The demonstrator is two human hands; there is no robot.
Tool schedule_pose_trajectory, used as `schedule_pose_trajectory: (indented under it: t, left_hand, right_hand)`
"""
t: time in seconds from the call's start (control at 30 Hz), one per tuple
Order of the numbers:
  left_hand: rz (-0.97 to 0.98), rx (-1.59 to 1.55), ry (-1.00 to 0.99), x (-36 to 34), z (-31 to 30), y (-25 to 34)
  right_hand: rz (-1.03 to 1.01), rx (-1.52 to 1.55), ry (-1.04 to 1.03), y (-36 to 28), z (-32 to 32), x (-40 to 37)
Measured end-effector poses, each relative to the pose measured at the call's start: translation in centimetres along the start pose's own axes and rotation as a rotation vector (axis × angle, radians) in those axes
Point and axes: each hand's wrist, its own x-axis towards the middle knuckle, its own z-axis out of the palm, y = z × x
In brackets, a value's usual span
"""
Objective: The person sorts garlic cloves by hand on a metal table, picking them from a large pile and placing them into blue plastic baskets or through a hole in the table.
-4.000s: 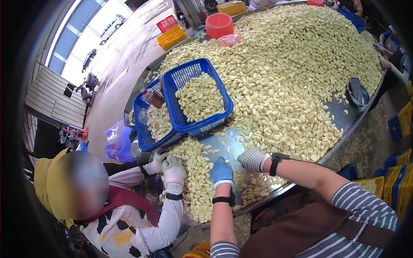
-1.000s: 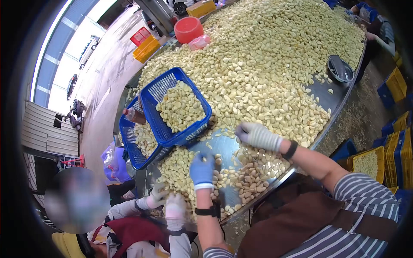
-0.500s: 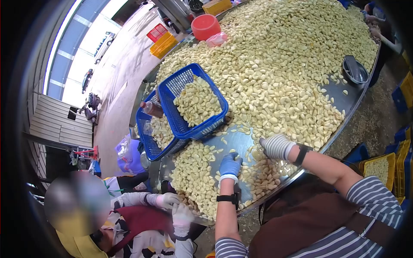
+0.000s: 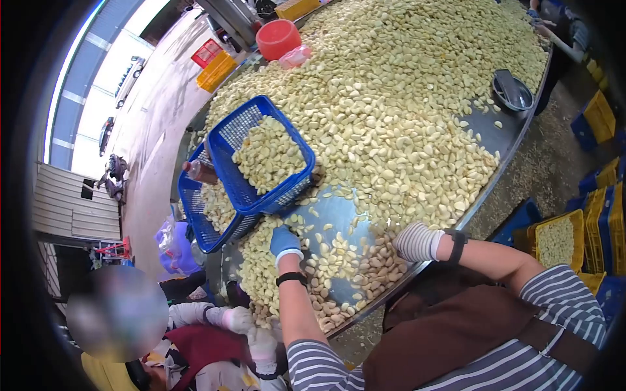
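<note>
Pale pieces: heaped broadly over the metal worktop, with a smaller heap between the blue baskets and the near edge, and a loose scatter between the two hands.
Left hand: in a blue glove, its fingers directed into the smaller heap just beside the baskets; the fingertips are lost among the pieces, so whether they are spread or pinching cannot be told.
Right hand: in a striped glove, fingers curled and pointing down beside the browner pieces near the worktop's edge; whether anything is gripped cannot be told.
Wrists: a dark band on each.
Upper basket: blue, lattice-walled, tilted and overlapping its neighbour, partly filled with pale pieces.
Lower basket: blue, beside and partly under the first, also holding pale pieces, with a reddish bottle at its upper end.
Metal bowl: near the worktop's right edge, with a dark implement lying in it.
Red tub: at the heap's far left margin, a pink item just beside it.
Neighbouring person: at lower left, white gloves close together near the smaller heap.
</note>
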Motion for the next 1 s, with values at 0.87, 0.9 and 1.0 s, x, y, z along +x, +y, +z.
schedule_pose_trajectory:
  t: [0.87, 0.9, 1.0]
  left_hand:
    - [-0.038, -0.298, 0.092, -4.8, 3.8, 1.4]
    - [-0.058, -0.707, 0.087, -5.1, 4.4, 0.7]
    - [-0.145, -1.531, -0.127, -8.8, 1.4, 2.5]
  right_hand:
    - [0.02, 0.403, 0.401, 4.5, -2.2, 3.8]
    - [-0.017, 0.197, 0.355, 4.2, -2.7, 3.5]
    - [-0.112, -0.13, 0.292, 2.8, -1.9, 4.9]
